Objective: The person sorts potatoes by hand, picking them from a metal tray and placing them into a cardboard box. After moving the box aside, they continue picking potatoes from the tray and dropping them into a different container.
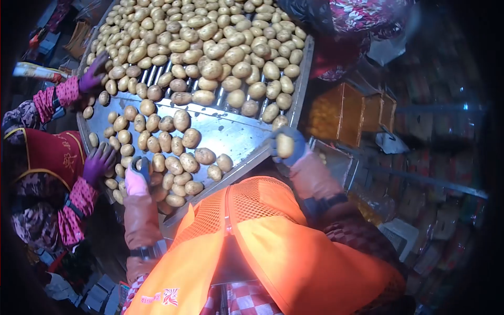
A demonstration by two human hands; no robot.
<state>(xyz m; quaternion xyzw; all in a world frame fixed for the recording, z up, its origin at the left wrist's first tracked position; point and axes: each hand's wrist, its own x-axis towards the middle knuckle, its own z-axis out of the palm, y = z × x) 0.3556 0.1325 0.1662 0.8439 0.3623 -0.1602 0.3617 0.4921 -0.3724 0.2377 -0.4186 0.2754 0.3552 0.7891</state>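
Note:
My right hand [298,148], in a blue-grey glove, grips a potato [285,146] just past the near right edge of the metal sorting table [231,131]. Lower left, my left hand [137,179], in a pink and grey glove, is among loose potatoes [176,165] on the bare sheet-metal part. Its fingers curl around what looks like a potato, mostly hidden by the glove. Beyond the sheet, a dense heap of potatoes [205,39] covers a bed of metal rollers [157,73].
On the left, a co-worker's two purple-gloved hands [98,163] reach onto the table edge. Another person in patterned red clothing [362,21] stands at the far right. Right of the table are an orange-framed crate [336,113] and a pale bin [333,163].

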